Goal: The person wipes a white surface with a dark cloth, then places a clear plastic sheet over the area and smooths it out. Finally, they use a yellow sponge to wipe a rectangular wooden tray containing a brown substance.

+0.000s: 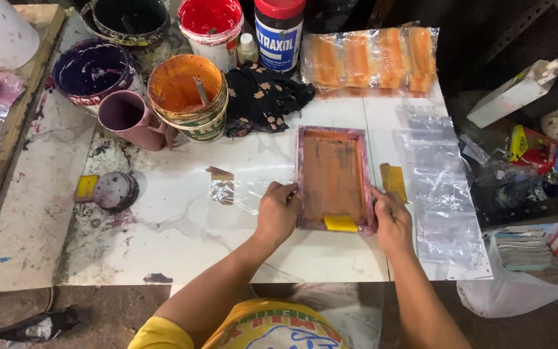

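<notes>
A small rectangular printing frame point(332, 176) with a purple-stained wooden rim and an orange-inked screen lies flat on the white marble-look table point(182, 239). My left hand point(277, 212) grips its near left corner. My right hand point(392, 218) holds its near right edge. A small yellow squeegee pad point(341, 223) rests inside the frame at its near end, between my hands. A clear plastic bag point(240, 192) lies under and left of the frame.
Paint pots stand at the back: orange point(187, 95), purple point(92, 71), red point(211, 26), dark point(129, 19), plus a mauve mug point(130, 119). A black cloth point(263, 97), a jar point(279, 32), packed orange strips point(369, 58) and clear bags point(439, 194) lie around.
</notes>
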